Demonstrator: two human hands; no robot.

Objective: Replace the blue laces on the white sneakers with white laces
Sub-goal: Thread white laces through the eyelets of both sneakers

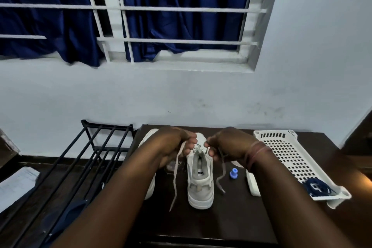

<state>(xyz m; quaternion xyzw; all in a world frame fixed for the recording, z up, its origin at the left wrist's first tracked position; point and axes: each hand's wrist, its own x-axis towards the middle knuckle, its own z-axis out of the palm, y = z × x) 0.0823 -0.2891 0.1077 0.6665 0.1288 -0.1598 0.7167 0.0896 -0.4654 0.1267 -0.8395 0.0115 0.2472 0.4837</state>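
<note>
White lace ends are pinched in both hands over the sneaker's top eyelets.

Nearest the camera, the left hand (173, 147) and right hand (227, 145) each keep a pinching grip on a white lace (177, 169) end above the white sneaker (200, 185), which stands heel-near on the dark surface (231, 217). Lacing is judged nearly finished; tightening and tying would be called for next. Blue laces (318, 187) lie in the white tray (281, 137) to the right. A blue cap (233, 173) sits close beside the sneaker; room remains toward the near edge.

White sneaker (200, 183) (blue curtains (50, 26))
</note>
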